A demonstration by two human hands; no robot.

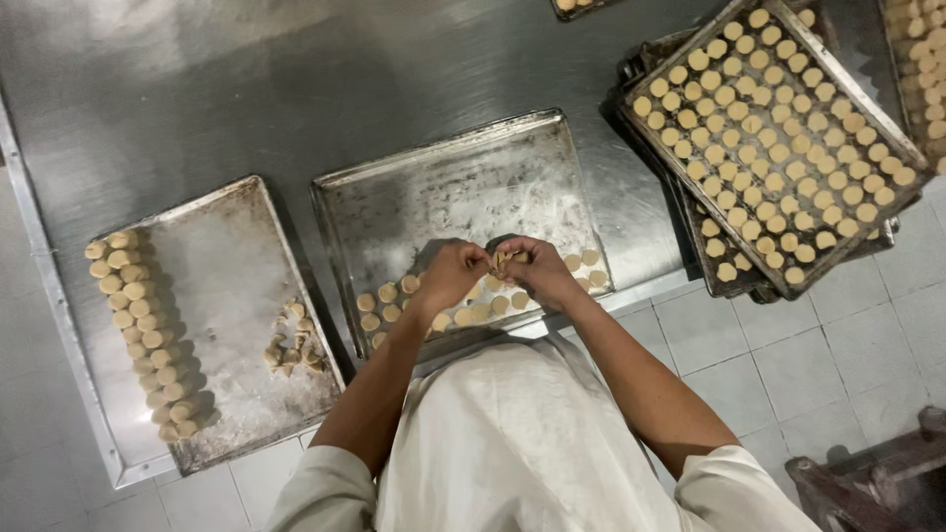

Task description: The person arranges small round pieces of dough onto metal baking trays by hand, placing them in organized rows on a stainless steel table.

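Pinching a dough piece (507, 258) between left hand (451, 276) and right hand (537, 271), fingers grasping it, above floured tray (443, 187), on steel desk (246, 89), full tray (778, 138) at right.

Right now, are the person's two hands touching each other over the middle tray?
Touching. The head view shows the left hand and right hand meeting at the fingertips around a small dough piece, no gap, above the middle tray.

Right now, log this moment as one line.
left hand: holds dough piece | right hand: same piece | over middle tray | steel table
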